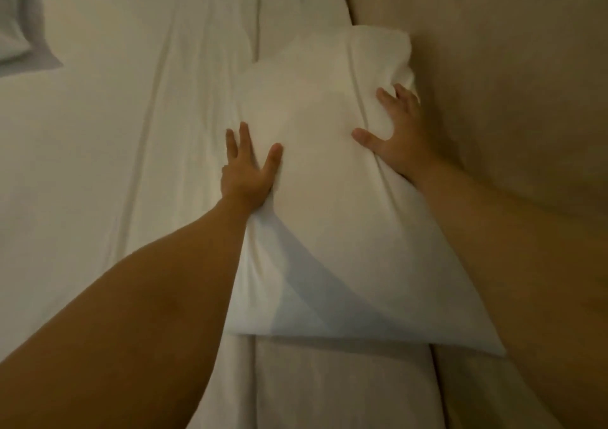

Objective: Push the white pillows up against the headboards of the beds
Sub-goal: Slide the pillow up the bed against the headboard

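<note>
A white pillow (322, 178) lies on the bed, its right edge against the beige headboard (493, 83). My left hand (245, 172) presses flat on the pillow's left side, fingers spread and partly tucked along its edge. My right hand (396, 132) lies on the pillow's right side next to the headboard, fingers curled into the fabric and bunching it. A second pillow (19, 20) shows at the top left corner, greyish and cut off by the frame.
White wrinkled sheets (115, 132) cover the mattress to the left. A fold of bedding (329, 386) runs below the pillow. The headboard fills the right side of the view.
</note>
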